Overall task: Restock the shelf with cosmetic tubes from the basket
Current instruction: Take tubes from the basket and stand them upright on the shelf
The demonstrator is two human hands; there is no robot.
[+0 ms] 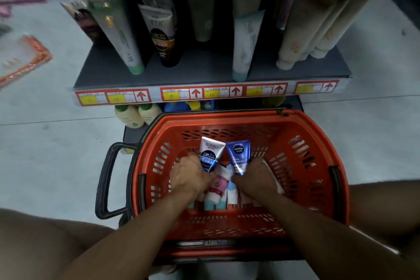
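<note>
Red basket [318, 188] pickup: left hand [191, 175] grips a white-and-blue tube [210, 154], right hand [256, 174] a blue tube [239, 157]; next, lift both to the shelf [200, 70].

Cream bottles [129, 116]: two, pale w/ green tops, side by side, beyond the grip & to its left, lower level.
Blue-yellow bottles [188, 105]: straight beyond the grip, just right of the cream pair; partly hidden.
Price tags [179, 93]: yellow/white, red borders, red up-arrows, in a row above & beyond the grip.
Floor [45, 154]: pale grey, seam lines, both sides of the grip.
Orange-edged sheet [22, 59]: far left of the grip, on the floor, blurred.
</note>
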